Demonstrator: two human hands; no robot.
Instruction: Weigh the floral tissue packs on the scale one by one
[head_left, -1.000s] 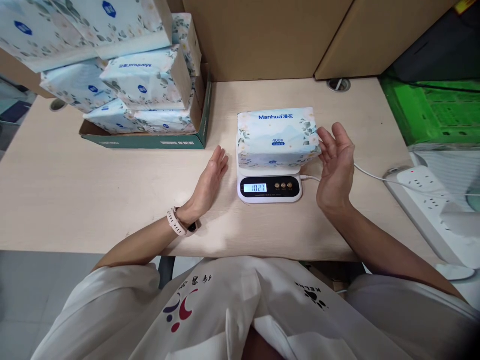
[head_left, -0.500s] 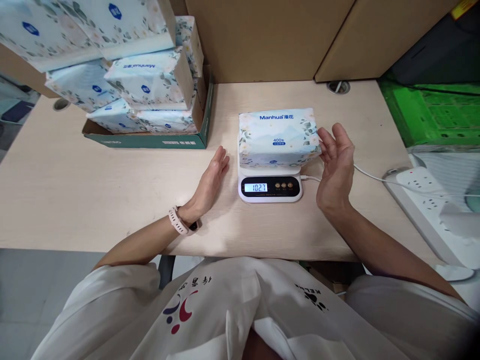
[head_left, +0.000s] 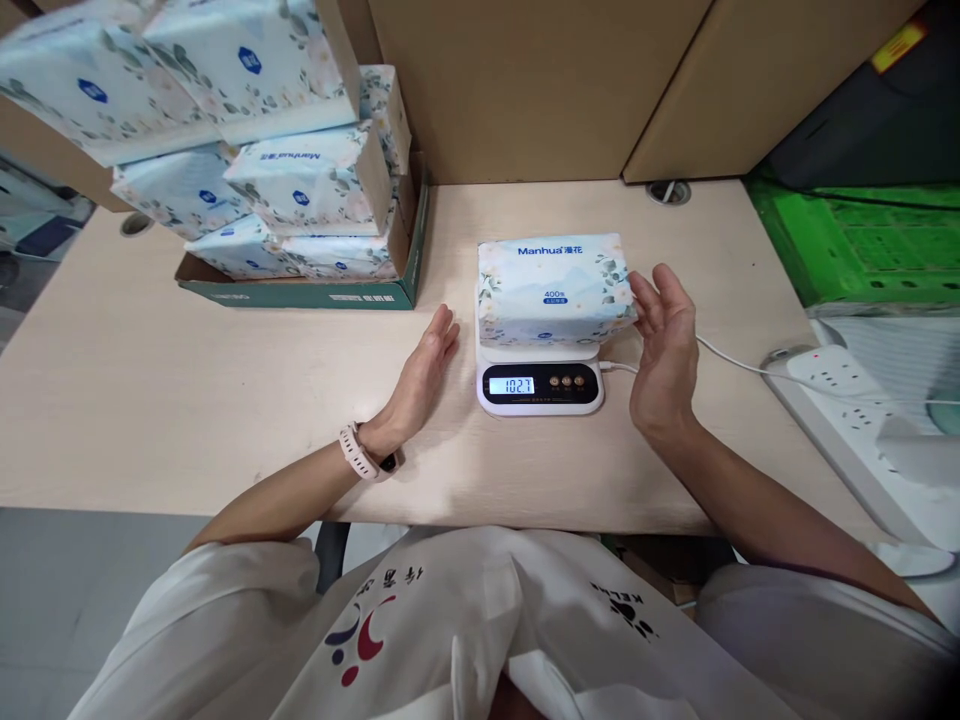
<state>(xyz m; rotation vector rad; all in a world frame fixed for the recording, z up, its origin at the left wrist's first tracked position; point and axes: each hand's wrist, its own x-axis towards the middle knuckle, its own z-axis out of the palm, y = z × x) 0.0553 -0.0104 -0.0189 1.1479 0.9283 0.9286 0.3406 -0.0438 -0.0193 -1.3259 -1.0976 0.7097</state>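
A floral pack of tissues (head_left: 555,290) marked "Manhua" rests on a white digital kitchen scale (head_left: 540,408), whose lit display reads 102.7. My left hand (head_left: 421,380) is open on the table, left of the scale and apart from it, its edge down and fingers stretched. At the pack's right side my right hand (head_left: 666,350) stands open, palm turned inward, fingers slightly curled. Its fingertips are right by the pack's right end; whether they touch it I cannot tell. Neither hand holds anything.
More tissue packs (head_left: 307,180) are stacked in a green cardboard tray (head_left: 300,295) at the back left. Brown cardboard boxes (head_left: 517,90) line the back. To the right are a green crate (head_left: 862,250), a white power strip (head_left: 847,390) and a cable running to the scale.
The view has shifted a little, so the whole scene sits slightly lower. Both hands keep nearly the same places beside the scale, and the reading stays the same.
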